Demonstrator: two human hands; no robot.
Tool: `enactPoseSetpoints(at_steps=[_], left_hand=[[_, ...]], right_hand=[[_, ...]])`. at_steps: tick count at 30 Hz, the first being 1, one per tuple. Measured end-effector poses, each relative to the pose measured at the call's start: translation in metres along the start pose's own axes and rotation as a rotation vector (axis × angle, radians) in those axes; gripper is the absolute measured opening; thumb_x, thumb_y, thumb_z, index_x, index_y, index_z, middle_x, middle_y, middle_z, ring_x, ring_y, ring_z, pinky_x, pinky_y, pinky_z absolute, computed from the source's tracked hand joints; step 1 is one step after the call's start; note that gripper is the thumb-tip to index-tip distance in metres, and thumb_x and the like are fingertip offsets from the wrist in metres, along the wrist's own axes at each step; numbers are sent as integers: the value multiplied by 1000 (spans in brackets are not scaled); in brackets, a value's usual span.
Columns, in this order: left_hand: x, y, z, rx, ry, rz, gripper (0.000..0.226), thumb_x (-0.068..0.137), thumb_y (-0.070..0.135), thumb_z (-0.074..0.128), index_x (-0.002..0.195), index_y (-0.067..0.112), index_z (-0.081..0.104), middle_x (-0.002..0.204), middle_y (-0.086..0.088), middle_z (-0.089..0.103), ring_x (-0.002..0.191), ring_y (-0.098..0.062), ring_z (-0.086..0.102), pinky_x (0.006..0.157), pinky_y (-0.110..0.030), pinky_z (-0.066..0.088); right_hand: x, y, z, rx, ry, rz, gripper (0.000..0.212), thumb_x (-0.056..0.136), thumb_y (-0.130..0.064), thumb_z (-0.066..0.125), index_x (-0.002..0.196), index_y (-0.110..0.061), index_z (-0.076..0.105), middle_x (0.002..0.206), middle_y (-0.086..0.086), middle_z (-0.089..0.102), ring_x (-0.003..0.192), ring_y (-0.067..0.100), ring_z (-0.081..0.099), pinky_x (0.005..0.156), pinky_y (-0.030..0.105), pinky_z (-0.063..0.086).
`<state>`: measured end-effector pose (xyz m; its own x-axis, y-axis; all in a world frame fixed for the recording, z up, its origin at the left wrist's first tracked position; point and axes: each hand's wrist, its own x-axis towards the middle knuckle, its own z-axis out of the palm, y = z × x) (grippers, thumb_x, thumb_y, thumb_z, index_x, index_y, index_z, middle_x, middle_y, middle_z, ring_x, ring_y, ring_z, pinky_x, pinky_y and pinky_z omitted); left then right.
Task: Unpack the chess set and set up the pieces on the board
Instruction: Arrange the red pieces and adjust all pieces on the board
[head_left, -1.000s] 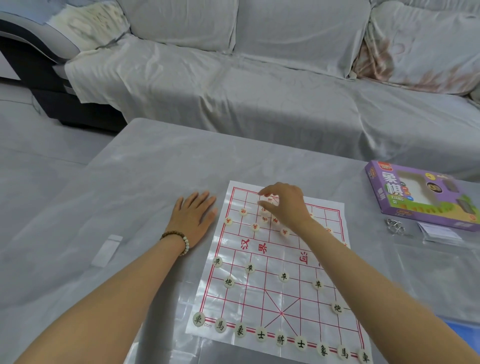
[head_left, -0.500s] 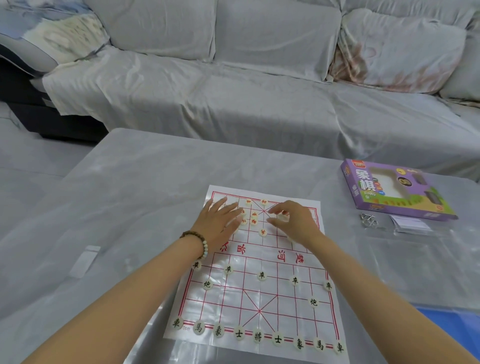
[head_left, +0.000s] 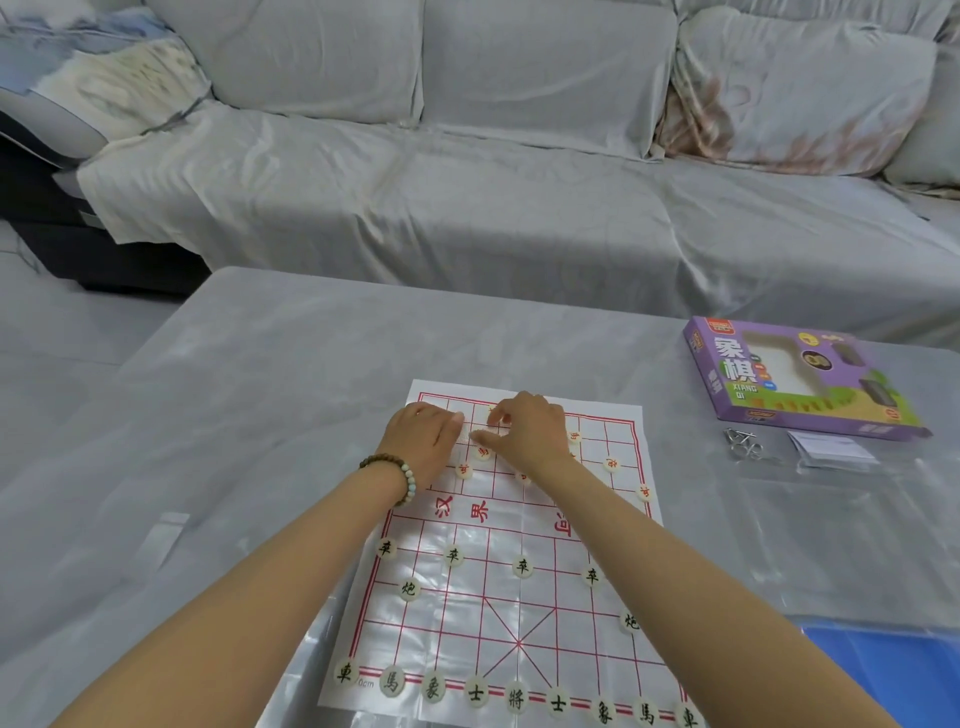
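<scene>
Fingers (head_left: 500, 411) curled over half-hidden red pieces (head_left: 483, 453)

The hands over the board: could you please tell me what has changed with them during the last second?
The left hand slid from the table onto the far left corner of the board, ending beside the right hand, which stayed over the red pieces. Whether either grips a piece is hidden. The black pieces and the box stayed put.

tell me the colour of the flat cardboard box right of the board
The flat cardboard box is purple, clearest in the head view.
</scene>
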<state>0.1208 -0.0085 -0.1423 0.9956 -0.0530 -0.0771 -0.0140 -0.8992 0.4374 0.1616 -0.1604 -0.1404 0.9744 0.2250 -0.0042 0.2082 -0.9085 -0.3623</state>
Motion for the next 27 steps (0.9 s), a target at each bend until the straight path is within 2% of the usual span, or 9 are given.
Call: enactPoseSetpoints(at_steps=[6, 10, 13, 16, 18, 21, 23, 27], left_hand=[[6, -2, -2, -36, 18, -7, 46, 100, 31, 18, 119, 15, 57, 119, -3, 59, 120, -19, 40, 105, -31, 26], [15, 2, -1, -57, 7, -3, 46, 100, 32, 18, 116, 14, 57, 117, -3, 59, 116, -21, 43, 98, -30, 30], [20, 17, -2, -91, -2, 16, 44, 100, 30, 19, 116, 10, 56, 116, -7, 58, 114, -24, 44, 95, -31, 32], [26, 30, -3, -111, -32, 5, 45, 101, 28, 18, 121, 7, 52, 123, -10, 55, 117, -25, 43, 97, -33, 33], [30, 34, 0, -100, -55, -10, 44, 101, 27, 17, 117, 6, 53, 120, -12, 55, 113, -26, 44, 94, -34, 36], [36, 39, 5, -40, -71, -5, 42, 100, 27, 19, 102, 8, 56, 111, -10, 56, 104, -25, 46, 87, -34, 40], [40, 42, 7, -8, -82, 21, 38, 100, 28, 21, 98, 10, 55, 111, -8, 54, 107, -25, 46, 86, -33, 40], [53, 47, 12, -24, -106, 31, 36, 95, 36, 41, 127, 22, 52, 131, -2, 49, 121, -21, 42, 100, -36, 41]], right_hand=[[6, -4, 8, -34, 36, -47, 29, 81, -48, 64, 97, -24, 68, 104, -3, 62, 104, 16, 51, 96, 33, 31], [5, 20, -14, 242, 131, -29, 23, 82, -40, 67, 96, -22, 70, 95, -9, 69, 88, 6, 60, 95, 34, 42], [9, 49, -33, 367, 192, 49, 18, 83, -26, 69, 100, -18, 67, 94, -7, 67, 83, 5, 57, 91, 34, 48], [13, 67, -42, 381, 133, 118, 21, 84, -16, 67, 105, -15, 64, 101, 0, 66, 85, 11, 58, 83, 22, 49], [17, 71, -41, 358, 63, 112, 24, 83, -12, 68, 106, -16, 64, 101, 0, 65, 83, 12, 58, 79, 19, 48], [21, 72, -33, 316, -36, 69, 27, 80, -8, 69, 104, -19, 64, 97, -6, 64, 84, 12, 59, 82, 26, 52], [23, 73, -29, 302, -70, 60, 27, 80, -9, 70, 104, -20, 64, 96, -8, 64, 85, 12, 59, 84, 29, 53], [22, 77, -30, 324, -15, 105, 24, 79, -20, 72, 102, -20, 65, 101, -4, 63, 84, 10, 55, 71, 17, 43]])
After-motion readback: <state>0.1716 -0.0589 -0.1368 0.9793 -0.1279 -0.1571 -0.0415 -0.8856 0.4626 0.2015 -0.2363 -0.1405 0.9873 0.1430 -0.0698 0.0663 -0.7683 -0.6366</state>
